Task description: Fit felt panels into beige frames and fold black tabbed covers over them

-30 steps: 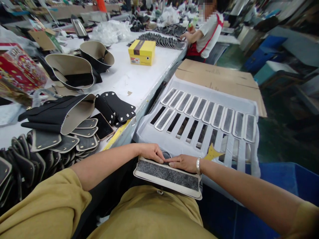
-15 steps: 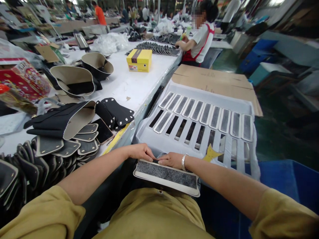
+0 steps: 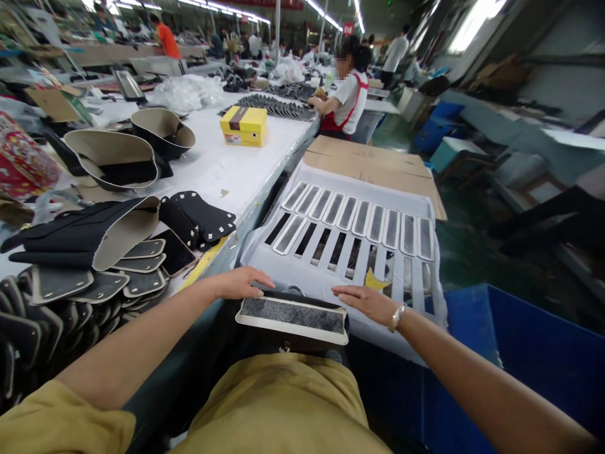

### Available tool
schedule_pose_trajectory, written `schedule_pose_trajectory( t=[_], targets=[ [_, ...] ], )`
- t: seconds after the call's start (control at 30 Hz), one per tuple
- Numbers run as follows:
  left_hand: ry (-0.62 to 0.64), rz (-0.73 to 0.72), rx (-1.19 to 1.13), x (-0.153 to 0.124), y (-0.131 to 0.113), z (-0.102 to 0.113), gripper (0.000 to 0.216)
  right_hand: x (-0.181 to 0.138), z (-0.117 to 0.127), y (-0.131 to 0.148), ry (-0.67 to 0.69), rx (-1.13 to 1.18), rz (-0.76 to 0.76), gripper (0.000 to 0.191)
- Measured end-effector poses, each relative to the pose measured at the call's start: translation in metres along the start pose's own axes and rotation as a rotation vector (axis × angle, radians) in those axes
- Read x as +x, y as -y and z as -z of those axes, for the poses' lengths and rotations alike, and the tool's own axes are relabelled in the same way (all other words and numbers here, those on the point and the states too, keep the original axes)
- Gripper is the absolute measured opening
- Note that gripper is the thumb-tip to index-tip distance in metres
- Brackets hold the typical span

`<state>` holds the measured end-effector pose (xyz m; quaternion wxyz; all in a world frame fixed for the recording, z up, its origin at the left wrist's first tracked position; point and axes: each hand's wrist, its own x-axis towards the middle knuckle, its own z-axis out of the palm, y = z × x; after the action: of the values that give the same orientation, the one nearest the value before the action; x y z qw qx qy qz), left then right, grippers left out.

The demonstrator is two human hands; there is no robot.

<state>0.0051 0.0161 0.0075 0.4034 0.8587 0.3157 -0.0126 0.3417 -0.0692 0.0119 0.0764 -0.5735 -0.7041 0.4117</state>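
In front of my waist is a dark piece with a speckled grey panel and cream edges (image 3: 293, 315), its long side running left to right. My left hand (image 3: 241, 282) is at its far left corner with the fingers stretched out; whether it touches the edge I cannot tell. Off the far right corner, my right hand (image 3: 366, 301) is held open with straight fingers, a bracelet on the wrist. Beyond the hands, several cream-edged grey strips (image 3: 347, 213) lie in rows on a slotted, white-covered rack (image 3: 265, 261). A yellow star-shaped piece (image 3: 375, 279) sits near my right hand.
On the white table (image 3: 208, 170) to the left are black bag bodies (image 3: 113, 167), stacked grey flaps (image 3: 70, 309), a phone (image 3: 177, 252) and a yellow box (image 3: 244, 126). A blue bin (image 3: 529, 340) stands at the right. A co-worker (image 3: 347, 94) sits farther back.
Both hands have moved apart from the middle of the piece's far edge, the left toward the left corner, the right off to the right. The view has tilted up and turned right.
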Motion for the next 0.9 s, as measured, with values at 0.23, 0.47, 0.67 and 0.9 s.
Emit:
schedule_pose_trajectory(
  t=[0.23, 0.47, 0.67, 0.9],
  targets=[
    [-0.283, -0.276, 0.29, -0.007, -0.074, -0.088, 0.021, -0.071, -0.051, 0.022, -0.423, -0.228, 0.331, 0.021],
    [-0.447, -0.327, 0.299, 0.008, -0.08, -0.121, 0.019, -0.074, -0.081, 0.02, -0.596, -0.416, 0.358, 0.015],
    [-0.451, -0.317, 0.324, 0.007, -0.084, -0.125, 0.019, -0.073, -0.084, 0.021, -0.566, -0.491, 0.341, 0.015],
    [-0.486, -0.311, 0.363, 0.014, -0.079, -0.131, 0.016, -0.071, -0.088, 0.021, -0.578, -0.547, 0.302, 0.017]
  ],
)
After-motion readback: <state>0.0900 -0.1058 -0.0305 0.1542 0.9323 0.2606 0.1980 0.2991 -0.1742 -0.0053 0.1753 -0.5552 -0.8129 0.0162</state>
